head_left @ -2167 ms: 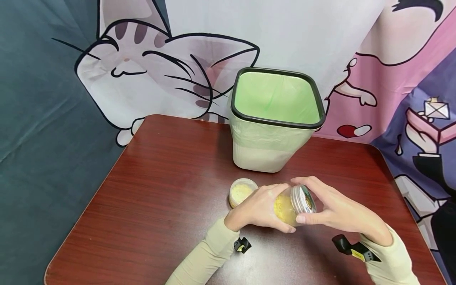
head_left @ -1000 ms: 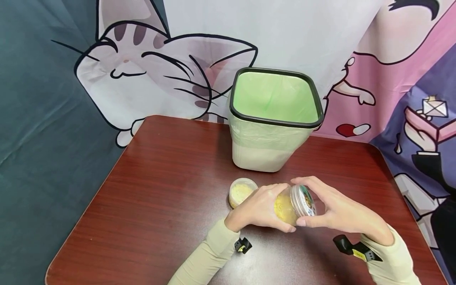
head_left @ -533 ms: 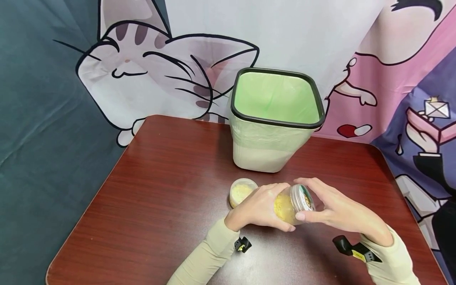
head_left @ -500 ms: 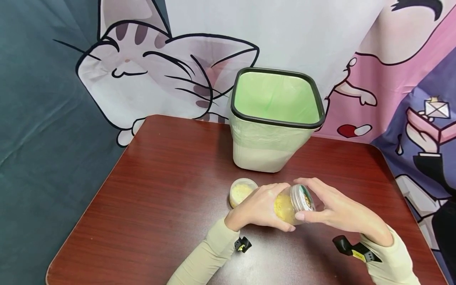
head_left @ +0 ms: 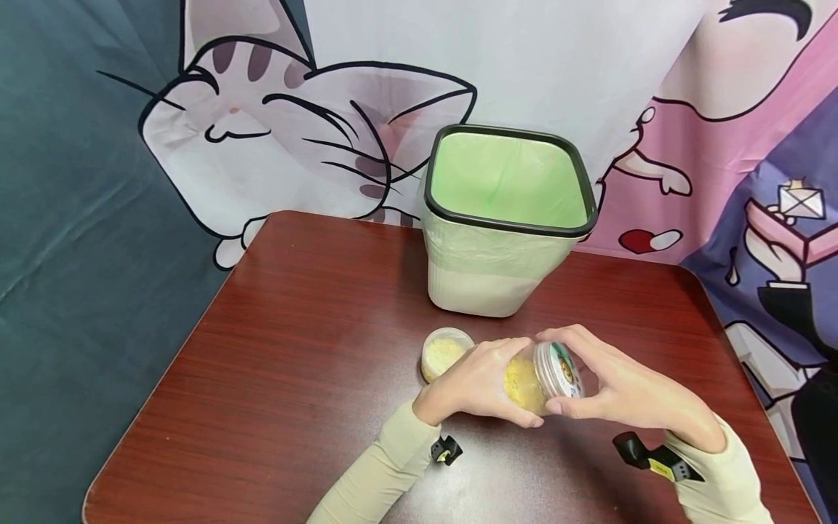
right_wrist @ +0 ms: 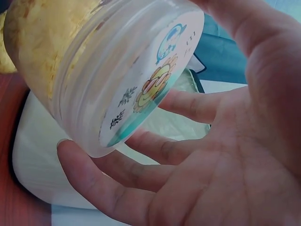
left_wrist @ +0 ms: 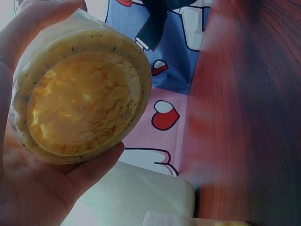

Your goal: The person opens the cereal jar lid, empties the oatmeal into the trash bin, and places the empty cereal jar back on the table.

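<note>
Above a reddish table (head_left: pixel 294 349) before printed cloth (head_left: pixel 556 65), left hand (head_left: pixel 481 382) and right hand (head_left: pixel 625 387) grip a jar (head_left: pixel 524 382).

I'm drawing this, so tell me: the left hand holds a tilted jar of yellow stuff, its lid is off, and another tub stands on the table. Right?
Not quite: the lid isn't off. The right wrist view shows it on the jar. The rest is right: the left hand holds that tilted jar of yellow stuff, and another tub stands on the table.

- Head: forward, down over the tabletop (head_left: pixel 281 364).
- Left wrist: close, facing the jar (left_wrist: pixel 82 101) bottom-on.
- Right wrist: close, facing its lid (right_wrist: pixel 155 84); all share the jar.
</note>
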Motion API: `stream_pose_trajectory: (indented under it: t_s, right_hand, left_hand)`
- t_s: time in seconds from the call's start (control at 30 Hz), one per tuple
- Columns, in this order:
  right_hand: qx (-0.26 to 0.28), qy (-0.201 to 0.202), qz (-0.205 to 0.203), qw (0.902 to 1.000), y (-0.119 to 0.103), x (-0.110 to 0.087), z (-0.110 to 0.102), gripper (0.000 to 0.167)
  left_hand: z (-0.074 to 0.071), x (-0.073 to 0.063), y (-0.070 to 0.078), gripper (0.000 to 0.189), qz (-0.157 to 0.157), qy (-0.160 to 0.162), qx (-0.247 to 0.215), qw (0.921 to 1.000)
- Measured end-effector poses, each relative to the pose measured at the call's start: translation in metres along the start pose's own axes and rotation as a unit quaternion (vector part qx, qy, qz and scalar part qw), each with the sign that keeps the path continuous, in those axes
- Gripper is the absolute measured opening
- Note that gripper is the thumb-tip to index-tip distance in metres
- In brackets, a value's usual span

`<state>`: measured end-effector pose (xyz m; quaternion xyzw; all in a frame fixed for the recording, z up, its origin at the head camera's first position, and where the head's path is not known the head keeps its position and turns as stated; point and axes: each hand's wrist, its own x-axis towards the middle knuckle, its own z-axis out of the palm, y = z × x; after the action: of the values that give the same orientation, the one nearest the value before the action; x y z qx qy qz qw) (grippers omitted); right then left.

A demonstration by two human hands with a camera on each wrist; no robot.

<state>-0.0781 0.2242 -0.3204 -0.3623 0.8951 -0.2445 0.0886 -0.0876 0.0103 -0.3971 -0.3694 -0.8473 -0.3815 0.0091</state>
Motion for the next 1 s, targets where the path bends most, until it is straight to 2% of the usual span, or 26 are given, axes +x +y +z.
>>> stream_pose_trajectory:
  t_s: [0.17, 0.43, 0.67, 0.77, 1.0]
  right_hand:
    - [0.005, -0.001, 0.001, 1.0, 0.001, -0.0004, 0.0007, 0.073]
    - [0.011, 0.013, 0.015, 0.9997, 0.0021, -0.0017, 0.0038, 0.09]
    - [0.015, 0.015, 0.009, 0.9997, 0.0024, 0.0006, 0.0054, 0.072]
    - [0.019, 0.01, 0.02, 0.9996, -0.0004, 0.0012, 0.0055, 0.065]
    - [0.024, 0.011, 0.031, 0.9992, -0.0058, 0.0004, 0.0035, 0.062]
  left_hand:
    - [0.0002, -0.001, -0.0005, 0.082, 0.002, 0.002, 0.002, 1.0]
    - [-0.0003, -0.0011, -0.0013, 0.077, 0.002, 0.001, 0.008, 1.0]
    - [0.0005, -0.0009, -0.0021, 0.077, 0.005, 0.002, -0.001, 1.0]
    - [0.0011, -0.0012, -0.0023, 0.078, 0.005, 0.002, -0.002, 1.0]
    - [0.001, -0.001, -0.0026, 0.078, 0.004, 0.0, -0.007, 1.0]
